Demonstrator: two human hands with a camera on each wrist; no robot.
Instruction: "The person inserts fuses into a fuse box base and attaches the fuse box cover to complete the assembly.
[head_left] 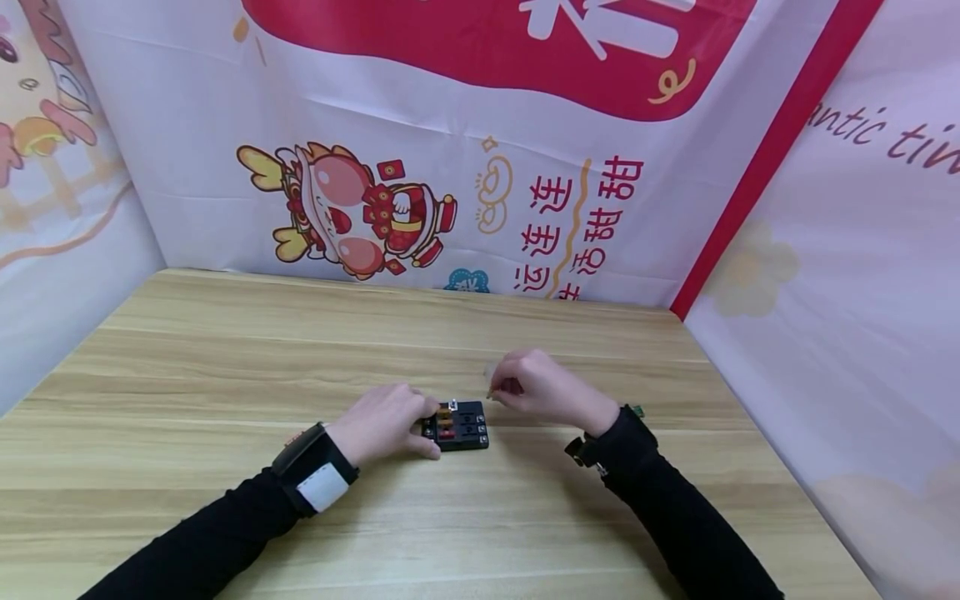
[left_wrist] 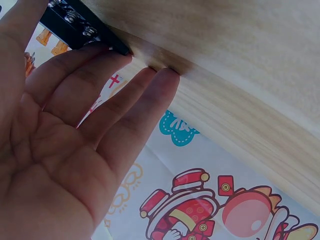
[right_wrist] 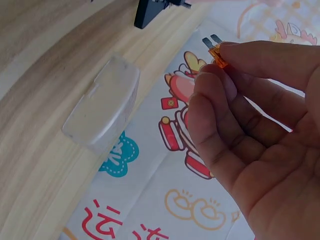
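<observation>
A black fuse block (head_left: 471,427) lies flat on the table, with screw terminals along its sides. Several orange and red blade fuses (head_left: 447,433) sit in its left part. My left hand (head_left: 382,423) holds the block at its left end, thumb at the near edge and fingers at the far edge. To the right of the block and above the table, my right hand (head_left: 551,390) pinches an orange blade fuse (right_wrist: 218,57) between thumb and fingers. The fuse's two metal prongs point away from the fingertips in the right wrist view.
A clear plastic cover (right_wrist: 102,105) rests on the wooden table (head_left: 300,350) beyond the right hand. Printed cloth (head_left: 420,100) hangs behind the table's far edge, with more cloth at both sides.
</observation>
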